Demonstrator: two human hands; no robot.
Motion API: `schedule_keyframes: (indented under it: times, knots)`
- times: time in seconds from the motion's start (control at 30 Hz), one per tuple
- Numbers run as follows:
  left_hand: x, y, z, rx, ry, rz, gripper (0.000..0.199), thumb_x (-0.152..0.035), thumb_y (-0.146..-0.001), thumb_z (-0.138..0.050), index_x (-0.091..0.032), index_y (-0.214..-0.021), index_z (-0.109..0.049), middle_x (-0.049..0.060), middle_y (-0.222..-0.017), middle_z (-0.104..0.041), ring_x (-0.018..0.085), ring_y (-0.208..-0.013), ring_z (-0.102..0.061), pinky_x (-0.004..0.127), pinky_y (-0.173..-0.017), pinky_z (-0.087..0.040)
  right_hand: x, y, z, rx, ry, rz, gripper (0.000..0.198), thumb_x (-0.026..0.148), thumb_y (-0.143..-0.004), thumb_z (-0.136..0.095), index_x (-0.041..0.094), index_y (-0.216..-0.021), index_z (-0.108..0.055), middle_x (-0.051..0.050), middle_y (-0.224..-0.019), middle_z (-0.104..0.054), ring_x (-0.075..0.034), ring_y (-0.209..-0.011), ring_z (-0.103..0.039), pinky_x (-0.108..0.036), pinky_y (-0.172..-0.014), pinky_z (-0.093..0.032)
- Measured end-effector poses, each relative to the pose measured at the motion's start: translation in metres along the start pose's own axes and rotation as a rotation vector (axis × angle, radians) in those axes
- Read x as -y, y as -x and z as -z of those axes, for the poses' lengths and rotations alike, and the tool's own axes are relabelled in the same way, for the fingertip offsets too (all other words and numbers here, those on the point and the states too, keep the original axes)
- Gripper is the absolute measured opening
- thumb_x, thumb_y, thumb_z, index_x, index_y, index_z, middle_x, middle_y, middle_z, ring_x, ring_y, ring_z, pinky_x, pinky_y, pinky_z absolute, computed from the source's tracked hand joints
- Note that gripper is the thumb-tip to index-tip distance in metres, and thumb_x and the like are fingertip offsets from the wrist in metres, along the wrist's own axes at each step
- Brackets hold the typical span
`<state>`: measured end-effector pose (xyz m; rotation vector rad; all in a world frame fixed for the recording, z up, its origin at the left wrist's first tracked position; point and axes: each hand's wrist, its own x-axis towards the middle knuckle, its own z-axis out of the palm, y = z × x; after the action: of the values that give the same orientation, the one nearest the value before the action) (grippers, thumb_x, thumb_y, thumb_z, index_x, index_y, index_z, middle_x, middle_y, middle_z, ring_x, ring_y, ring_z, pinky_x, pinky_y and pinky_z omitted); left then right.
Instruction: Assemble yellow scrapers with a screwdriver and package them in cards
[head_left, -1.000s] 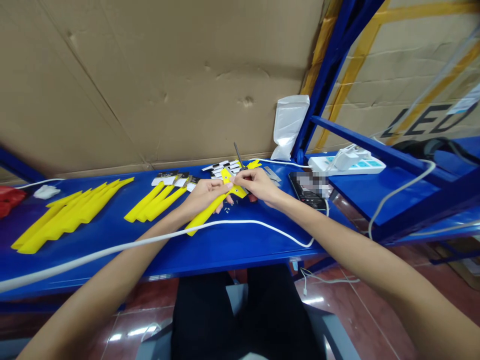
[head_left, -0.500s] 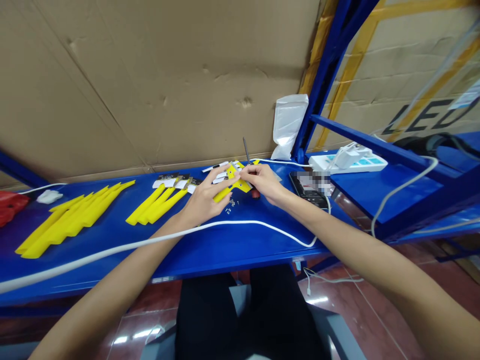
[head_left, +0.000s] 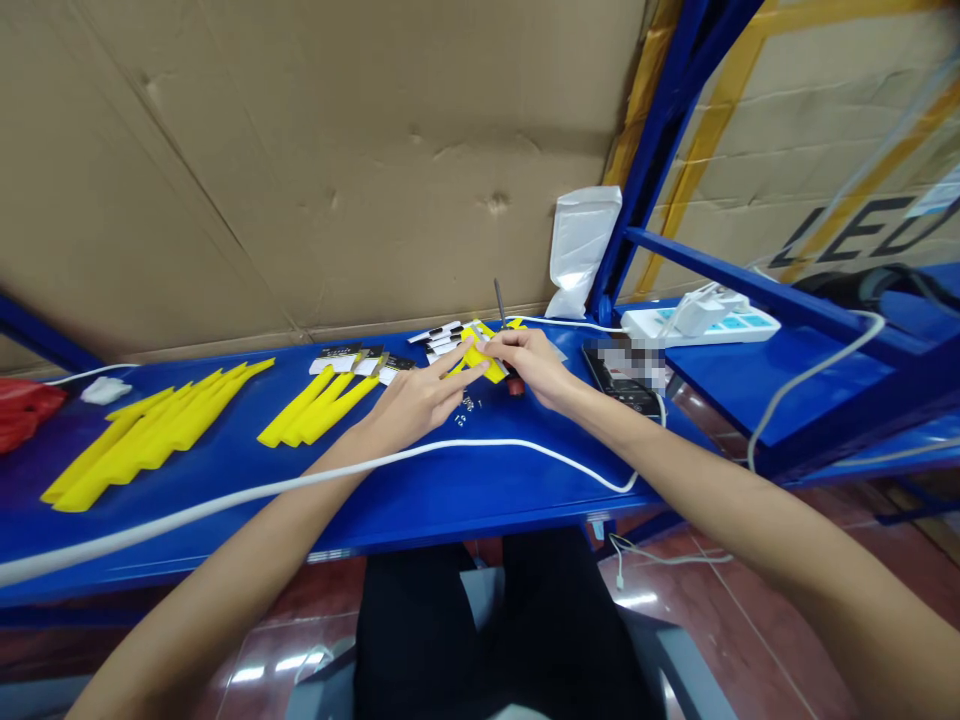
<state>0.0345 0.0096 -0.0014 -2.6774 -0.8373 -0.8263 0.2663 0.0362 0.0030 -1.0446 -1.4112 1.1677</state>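
A flat yellow piece [head_left: 495,372] with small holes lies between my hands near the back of the blue table. My left hand [head_left: 411,402] holds it from the left, index and middle fingers stretched across it. My right hand [head_left: 536,362] is closed in a pinch at its upper edge; what is between the fingertips is too small to make out. A screwdriver with a dark shaft [head_left: 500,300] and red handle [head_left: 516,386] passes behind my right fingers, partly hidden. Several tiny metal screws [head_left: 468,404] are scattered just below the yellow piece.
Yellow tubes with black-and-white ends [head_left: 319,408] and more yellow tubes [head_left: 150,430] lie left. Black-and-white strips [head_left: 442,338] sit behind my hands. A white cable [head_left: 450,444] crosses the front. A phone [head_left: 622,378], power strip [head_left: 701,325] and white pouch [head_left: 585,245] are right.
My left fingers have straightened and spread over the yellow piece, and the left thumb has drawn back. My right hand keeps its pinch. The whole view has shifted slightly.
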Motion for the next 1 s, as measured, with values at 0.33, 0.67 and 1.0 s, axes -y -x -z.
schedule_keyframes:
  times: [0.33, 0.67, 1.0]
  knots:
    - [-0.014, -0.008, 0.011, 0.168, 0.107, 0.175, 0.055, -0.009, -0.100, -0.059, -0.032, -0.148, -0.073, 0.015, -0.166, -0.059, 0.021, -0.085, -0.078, 0.032, -0.074, -0.059, -0.008, -0.003, 0.001, -0.009, 0.014, 0.015, 0.044, 0.056, -0.078, -0.089, 0.020, -0.066, -0.068, 0.003, -0.059, -0.052, -0.009, -0.042, -0.042, -0.025, -0.029, -0.032]
    - [-0.008, -0.007, 0.000, 0.017, 0.367, 0.325, 0.039, -0.011, -0.095, -0.067, -0.029, -0.127, -0.080, 0.012, -0.154, -0.067, 0.023, -0.096, -0.077, 0.031, -0.078, -0.058, -0.016, -0.005, 0.002, 0.030, 0.164, 0.104, 0.048, 0.064, -0.093, -0.074, 0.021, -0.073, -0.068, 0.004, -0.057, -0.050, -0.010, -0.040, -0.044, -0.026, -0.036, -0.033]
    - [0.019, -0.022, 0.021, -0.415, 1.435, 0.760, 0.044, -0.023, -0.086, -0.086, -0.026, -0.118, -0.056, 0.000, -0.090, -0.075, 0.009, -0.050, -0.062, 0.019, -0.042, -0.043, -0.012, -0.014, 0.013, 0.132, 0.612, 0.231, 0.031, 0.049, -0.093, -0.079, 0.018, -0.090, -0.083, 0.001, -0.065, -0.057, -0.013, -0.058, -0.047, -0.031, -0.058, -0.035]
